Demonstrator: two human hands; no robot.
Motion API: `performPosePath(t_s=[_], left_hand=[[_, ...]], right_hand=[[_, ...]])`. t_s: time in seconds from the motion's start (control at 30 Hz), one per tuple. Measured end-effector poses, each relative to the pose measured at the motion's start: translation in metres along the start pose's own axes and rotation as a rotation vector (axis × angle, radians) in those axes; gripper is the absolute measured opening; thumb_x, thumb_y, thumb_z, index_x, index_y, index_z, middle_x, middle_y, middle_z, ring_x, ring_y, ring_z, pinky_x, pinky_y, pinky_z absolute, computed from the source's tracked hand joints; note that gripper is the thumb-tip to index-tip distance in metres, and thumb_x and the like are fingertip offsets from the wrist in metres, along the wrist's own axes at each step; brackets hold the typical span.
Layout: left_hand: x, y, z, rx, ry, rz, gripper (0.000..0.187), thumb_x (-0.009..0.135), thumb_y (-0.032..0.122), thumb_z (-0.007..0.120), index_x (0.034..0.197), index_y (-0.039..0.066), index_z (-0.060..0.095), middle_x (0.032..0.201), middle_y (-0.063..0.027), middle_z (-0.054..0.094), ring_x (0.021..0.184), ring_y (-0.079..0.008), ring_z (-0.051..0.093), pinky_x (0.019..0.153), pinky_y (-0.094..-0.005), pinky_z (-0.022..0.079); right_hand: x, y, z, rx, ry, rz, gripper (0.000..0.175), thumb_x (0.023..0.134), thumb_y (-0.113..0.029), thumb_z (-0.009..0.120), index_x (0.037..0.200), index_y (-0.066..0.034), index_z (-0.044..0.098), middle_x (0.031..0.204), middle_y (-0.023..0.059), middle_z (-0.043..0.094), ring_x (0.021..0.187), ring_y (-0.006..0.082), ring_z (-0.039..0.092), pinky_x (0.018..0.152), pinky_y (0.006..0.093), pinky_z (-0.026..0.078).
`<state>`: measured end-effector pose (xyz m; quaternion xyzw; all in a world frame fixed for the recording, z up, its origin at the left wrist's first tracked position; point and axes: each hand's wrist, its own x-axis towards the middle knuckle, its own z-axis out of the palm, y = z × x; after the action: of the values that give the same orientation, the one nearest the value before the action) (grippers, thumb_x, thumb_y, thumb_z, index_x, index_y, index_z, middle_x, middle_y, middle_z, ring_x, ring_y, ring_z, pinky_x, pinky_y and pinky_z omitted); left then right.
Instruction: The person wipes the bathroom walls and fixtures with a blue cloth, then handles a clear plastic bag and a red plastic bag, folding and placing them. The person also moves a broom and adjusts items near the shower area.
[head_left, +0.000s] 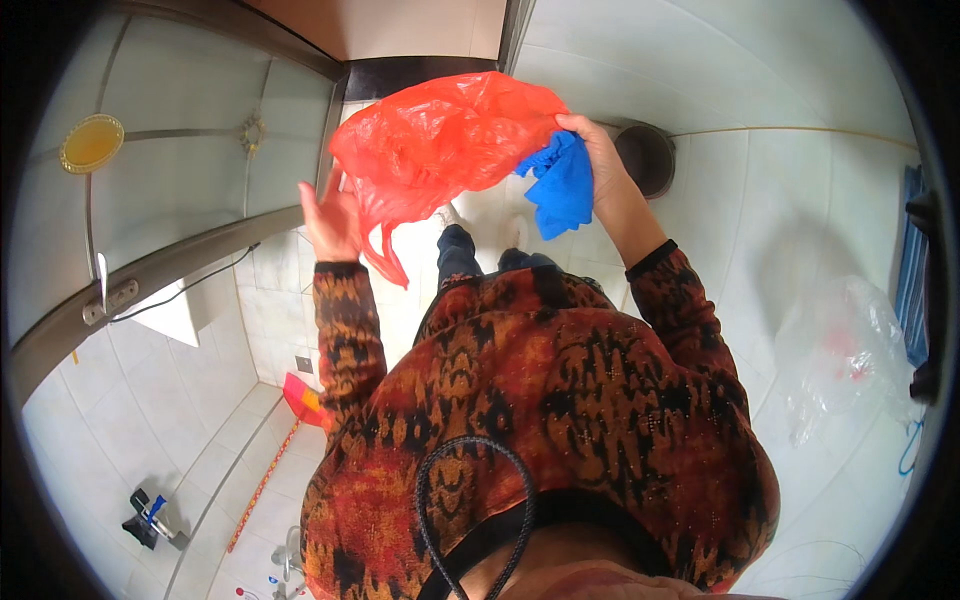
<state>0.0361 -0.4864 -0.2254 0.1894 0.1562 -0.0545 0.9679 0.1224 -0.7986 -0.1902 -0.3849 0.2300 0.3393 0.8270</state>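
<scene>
In front of me a thin red plastic bag (450, 142) is spread wide, with one loose handle hanging down on its left side. My right hand (602, 165) grips the bag's right edge, thumb on top. A crumpled blue cloth (559, 187) hangs from that same hand, below the bag. At the bag's left side is my left hand (335, 225), palm turned up and thumb held apart. Its fingers reach the bag's edge and are partly covered by it, so contact there is unclear.
A dark round bin (646, 161) stands by the wall at right. A clear plastic bag (840, 360) hangs farther right. The metal-framed glass panel (180, 172) borders the left. A red broom or dustpan head (301, 399), patterned pole (262, 487) and faucet (286, 555) are at lower left.
</scene>
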Motion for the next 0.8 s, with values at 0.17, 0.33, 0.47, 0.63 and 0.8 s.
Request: performPosePath(t_s=[0.17, 0.33, 0.47, 0.63, 0.8], left_hand=[[0.009, -0.016, -0.008, 0.870, 0.229, -0.074, 0.028, 0.086, 0.011, 0.052, 0.112, -0.001, 0.052, 0.107, -0.0089, 0.058, 0.096, -0.0176, 0.055, 0.086, -0.0298, 0.043], [0.026, 0.026, -0.034, 0.572, 0.364, 0.063, 0.029, 0.087, 0.011, 0.045, 0.114, -0.001, 0.049, 0.109, -0.0118, 0.057, 0.097, -0.0218, 0.056, 0.085, -0.0328, 0.045], [0.026, 0.061, -0.050, 0.422, 0.337, 0.060, 0.030, 0.088, 0.012, 0.045, 0.114, -0.001, 0.048, 0.112, -0.0144, 0.055, 0.098, -0.0245, 0.056, 0.086, -0.0363, 0.046], [0.017, 0.080, -0.072, 0.178, 0.325, -0.075, 0.030, 0.087, 0.014, 0.048, 0.114, 0.000, 0.048, 0.111, -0.0148, 0.054, 0.099, -0.0264, 0.054, 0.084, -0.0364, 0.046], [0.014, 0.080, -0.065, 0.697, 0.554, 0.181, 0.039, 0.083, 0.021, 0.056, 0.117, 0.006, 0.047, 0.114, -0.0075, 0.054, 0.106, -0.0212, 0.050, 0.089, -0.0387, 0.040]], right_hand=[[0.018, 0.014, 0.036, -0.006, 0.094, 0.019, 0.033, 0.079, -0.032, 0.053, 0.090, -0.0012, 0.056, 0.076, 0.0124, 0.060, 0.066, 0.0239, 0.058, 0.059, 0.0375, 0.049], [0.022, 0.004, 0.042, 0.026, -0.067, 0.001, 0.031, 0.079, -0.036, 0.055, 0.089, -0.0067, 0.058, 0.073, 0.0078, 0.061, 0.062, 0.0210, 0.057, 0.054, 0.0321, 0.048], [0.038, -0.004, 0.043, 0.097, -0.056, 0.042, 0.028, 0.079, -0.036, 0.055, 0.080, -0.0083, 0.057, 0.067, 0.0076, 0.059, 0.057, 0.0225, 0.056, 0.051, 0.0320, 0.047], [0.049, 0.002, 0.055, 0.102, -0.013, 0.007, 0.029, 0.079, -0.037, 0.055, 0.076, -0.0075, 0.056, 0.065, 0.0084, 0.058, 0.053, 0.0233, 0.055, 0.049, 0.0324, 0.047], [0.045, -0.002, 0.076, 0.045, -0.025, 0.076, 0.032, 0.081, -0.036, 0.051, 0.078, -0.0045, 0.058, 0.073, 0.0112, 0.061, 0.061, 0.0237, 0.058, 0.056, 0.0345, 0.049]])
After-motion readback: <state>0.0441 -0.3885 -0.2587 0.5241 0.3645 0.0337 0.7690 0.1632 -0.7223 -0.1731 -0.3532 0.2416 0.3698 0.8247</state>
